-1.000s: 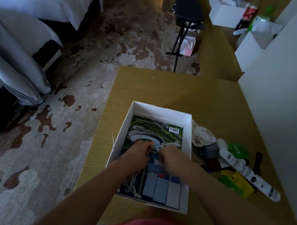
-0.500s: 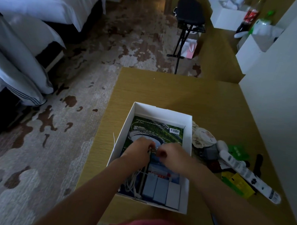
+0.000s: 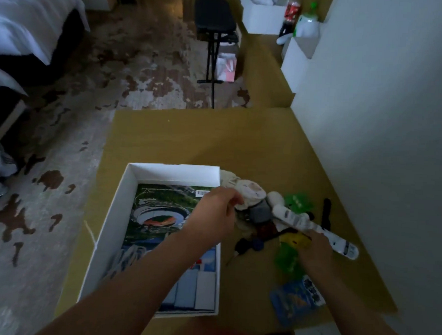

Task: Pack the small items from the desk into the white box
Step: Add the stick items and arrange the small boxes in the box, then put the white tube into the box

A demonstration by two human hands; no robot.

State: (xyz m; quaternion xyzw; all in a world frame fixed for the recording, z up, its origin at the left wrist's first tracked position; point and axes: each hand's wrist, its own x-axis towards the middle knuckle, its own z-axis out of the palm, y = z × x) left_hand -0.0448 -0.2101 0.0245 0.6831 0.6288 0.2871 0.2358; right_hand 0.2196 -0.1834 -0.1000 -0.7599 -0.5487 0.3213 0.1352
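Observation:
The white box [image 3: 111, 228] stands on the desk's left half. Inside it lie a stadium-print booklet [image 3: 159, 215], a white cable coil [image 3: 127, 259] and small blue-grey boxes [image 3: 191, 292]. A pile of small items sits right of the box: a white round item [image 3: 250, 191], a grey block [image 3: 259, 212], a long white tube [image 3: 313, 227], green packets [image 3: 298, 201], a yellow packet [image 3: 292, 239] and a blue packet [image 3: 295, 302]. My left hand [image 3: 212, 215] hovers over the box's right rim, curled fingers touching the white round item. My right hand [image 3: 312, 250] rests on the yellow packet.
A white wall [image 3: 380, 149] borders the wooden desk [image 3: 203, 141] on the right. Patterned carpet and a bed lie to the left. Beyond the desk stand a black stool [image 3: 215, 22], white boxes [image 3: 262, 19] and a cola bottle [image 3: 288, 15].
Both hands have left the inside of the box and moved right to the pile. The camera has turned right, showing more of the desk's right side.

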